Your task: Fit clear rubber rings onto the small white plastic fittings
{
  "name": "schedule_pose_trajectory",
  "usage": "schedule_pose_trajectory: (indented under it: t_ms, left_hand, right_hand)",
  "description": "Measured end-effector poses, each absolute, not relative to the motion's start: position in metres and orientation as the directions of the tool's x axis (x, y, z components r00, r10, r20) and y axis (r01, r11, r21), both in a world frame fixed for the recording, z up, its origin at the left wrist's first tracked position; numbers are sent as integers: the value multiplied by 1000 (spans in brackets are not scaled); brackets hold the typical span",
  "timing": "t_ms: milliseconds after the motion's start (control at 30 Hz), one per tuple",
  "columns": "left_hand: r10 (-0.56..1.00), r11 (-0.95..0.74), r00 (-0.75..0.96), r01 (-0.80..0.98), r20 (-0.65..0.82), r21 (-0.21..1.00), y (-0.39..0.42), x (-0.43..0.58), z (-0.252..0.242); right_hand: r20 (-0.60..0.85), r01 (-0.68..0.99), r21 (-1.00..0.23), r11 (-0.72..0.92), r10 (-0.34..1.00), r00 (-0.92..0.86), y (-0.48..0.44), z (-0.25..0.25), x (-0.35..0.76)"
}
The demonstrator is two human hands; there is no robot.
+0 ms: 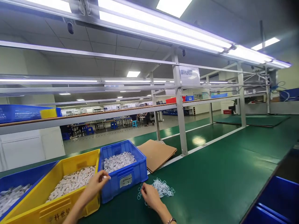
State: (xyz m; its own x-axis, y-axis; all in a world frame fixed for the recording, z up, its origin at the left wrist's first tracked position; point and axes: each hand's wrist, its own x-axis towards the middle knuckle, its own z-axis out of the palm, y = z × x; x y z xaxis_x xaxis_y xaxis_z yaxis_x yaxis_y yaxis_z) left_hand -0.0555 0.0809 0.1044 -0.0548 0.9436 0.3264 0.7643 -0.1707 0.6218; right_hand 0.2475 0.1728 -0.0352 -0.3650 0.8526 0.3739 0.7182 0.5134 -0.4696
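Green matting covers the long workbench (221,174), lit by fluorescent tubes on an overhead frame; further benches and stools are visible across the hall behind.

At far left, a blue bin (21,179) holds pale parts. Beside it, a yellow bin (77,161) contains a heap of white parts. Left hand (97,185) is over the yellow bin's right edge, fingers pinched on a small white piece (106,177) at the wall of the next blue crate (126,177), which holds white ring-shaped parts.

Flat cardboard sheet (155,154) lies behind that crate. In front of the crate, a loose pile of thin white rings (163,188) rests on the mat. Right hand (150,196) is at the pile's left edge, fingers curled down onto the rings; whether it grips any, cannot tell.

Another blue bin (280,199) sits at lower right.
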Motion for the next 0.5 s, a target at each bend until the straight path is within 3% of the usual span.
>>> schedule_pose_trajectory:
  t_ms: [67,300,500]
  left_hand:
    - [949,-238,19,703,316,670,66,-23,79]
    - [977,-187,39,614,208,767,23,26,-4]
    - [989,-37,-108,499,104,866,13,11,-36]
  right_hand:
    - [416,676,-470,568,818,-398,162,-30,233]
    - [391,469,-532,705,696,-603,139,-36,189]
    - [297,278,-623,731,550,-781,139,-72,172]
